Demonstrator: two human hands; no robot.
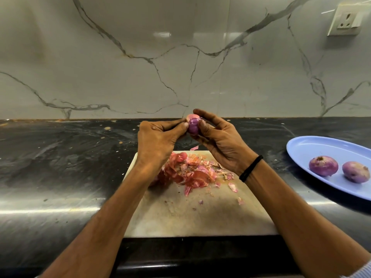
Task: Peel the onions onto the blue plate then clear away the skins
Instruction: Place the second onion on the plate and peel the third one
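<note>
I'm mid-peel: my left hand and right hand both grip the onion above the skins. Next, I judge, it goes onto the plate.

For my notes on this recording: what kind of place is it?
Most likely a home kitchen: a dark stone counter, a marble-look wall with a socket, and a cutting board.
</note>
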